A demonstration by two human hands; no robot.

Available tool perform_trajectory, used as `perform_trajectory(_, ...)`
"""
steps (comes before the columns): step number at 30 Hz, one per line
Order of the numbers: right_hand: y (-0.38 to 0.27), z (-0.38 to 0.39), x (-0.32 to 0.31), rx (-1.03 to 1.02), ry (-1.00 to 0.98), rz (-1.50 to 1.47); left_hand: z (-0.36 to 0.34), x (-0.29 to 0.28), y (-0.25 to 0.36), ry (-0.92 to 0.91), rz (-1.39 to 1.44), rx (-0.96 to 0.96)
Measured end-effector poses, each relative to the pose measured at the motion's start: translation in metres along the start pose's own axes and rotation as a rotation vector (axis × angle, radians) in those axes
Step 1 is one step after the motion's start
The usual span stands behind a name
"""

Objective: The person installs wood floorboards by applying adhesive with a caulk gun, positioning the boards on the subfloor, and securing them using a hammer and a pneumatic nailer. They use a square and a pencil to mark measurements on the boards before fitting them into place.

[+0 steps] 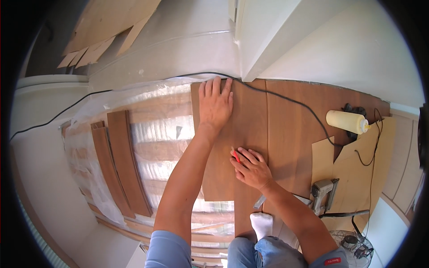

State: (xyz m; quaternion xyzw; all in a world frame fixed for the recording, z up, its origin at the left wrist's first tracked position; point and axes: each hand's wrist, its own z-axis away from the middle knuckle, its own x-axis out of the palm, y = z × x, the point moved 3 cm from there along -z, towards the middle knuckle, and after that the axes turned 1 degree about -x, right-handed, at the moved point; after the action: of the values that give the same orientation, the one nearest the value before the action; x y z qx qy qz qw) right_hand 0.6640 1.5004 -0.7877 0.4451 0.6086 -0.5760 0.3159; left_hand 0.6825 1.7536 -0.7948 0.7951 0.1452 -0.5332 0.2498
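My left hand [215, 105] lies flat with fingers stretched out on a brown wooden floorboard [216, 178], its fingertips at the board's far end by the wall. A red pencil [236, 155] is gripped in my right hand [254, 169], which rests on the same board, nearer to me. The pencil's tip points away from me and touches or hovers just over the wood; I cannot tell which. Close to my right forearm lies a metal square or ruler [259, 202], partly hidden by the arm. A black cable [290, 99] crosses the boards beyond my hands.
To the left, loose planks [127, 165] lie over joists with silvery insulation [158, 158] and clear plastic sheeting [85, 156]. At right are a yellowish squeeze bottle [345, 121], cardboard [357, 178], a nail gun [321, 192] and a fan [353, 245]. A white post [259, 40] stands ahead.
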Motion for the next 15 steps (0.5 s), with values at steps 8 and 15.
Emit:
perform_trajectory(8, -0.003, 0.014, 0.005, 0.001, -0.049, -0.039, 0.081, -0.041, -0.007, 0.103, 0.265, -0.128)
perform_trajectory(15, 0.003, 0.011, 0.005, -0.034, 0.072, -0.125, 0.284, -0.106, 0.007, 0.026, 0.296, -0.712)
